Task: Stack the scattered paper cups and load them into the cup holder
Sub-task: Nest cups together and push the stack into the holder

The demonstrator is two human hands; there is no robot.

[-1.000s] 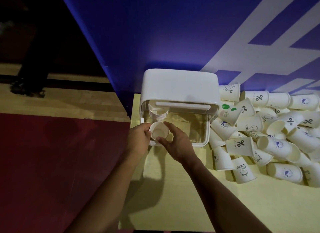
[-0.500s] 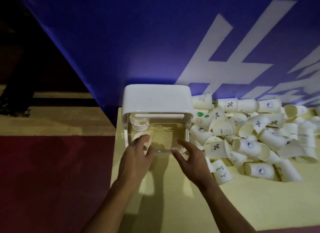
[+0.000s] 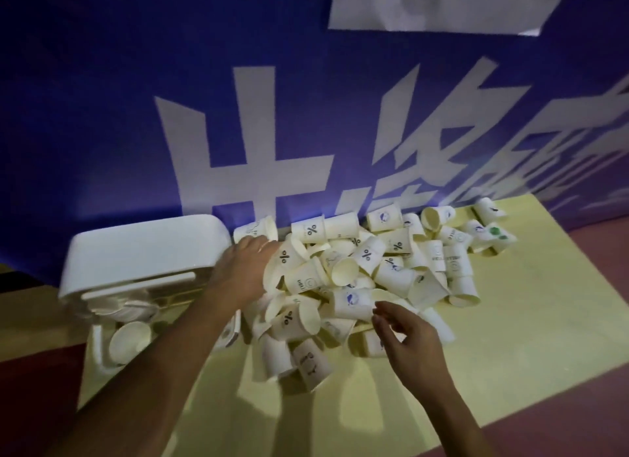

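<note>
I see the cup holder (image 3: 146, 252) far L on the mat (image 3: 510, 320), w/ a stack of cups (image 3: 131, 310) inside. L hand (image 3: 245, 266) lies fingers-out on the cup pile (image 3: 374, 269), gripping nothing. R hand (image 3: 405, 334) hovers loose and empty at its near edge.

Left hand (image 3: 245, 269) outstretched palm-down, fingers extended; right hand (image 3: 408, 334) nearer, fingers loosely curled

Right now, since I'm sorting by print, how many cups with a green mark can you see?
1: the green-marked cup lies at the far right end of the pile, near the blue wall. Others may be hidden inside the pile.
</note>
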